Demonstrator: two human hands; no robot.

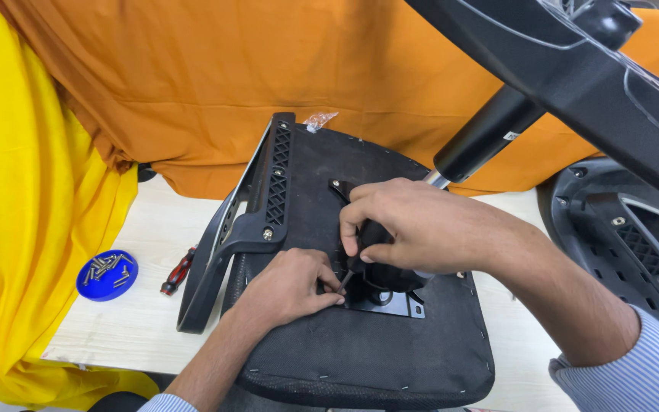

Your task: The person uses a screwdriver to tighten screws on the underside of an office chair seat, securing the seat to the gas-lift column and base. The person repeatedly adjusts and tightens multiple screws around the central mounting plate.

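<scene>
Upturned chair seat (360, 351) lying on pale surface (146, 305), black armrest (230, 236) attached at left edge. Right hand (413, 225) clenched around dark screwdriver handle (371, 235), shaft angled down-left to metal plate (390, 301) at seat centre. Left hand (287, 286) resting on seat, fingertips pinched at the tip; what they hold, too small to tell. Blue lid (107, 275) with screws at far left, red-handled screwdriver (178, 271) just beside the armrest. Chair base (573, 69) overhead at right, gas cylinder (486, 133) beneath. Orange cloth (268, 69) behind.
</scene>
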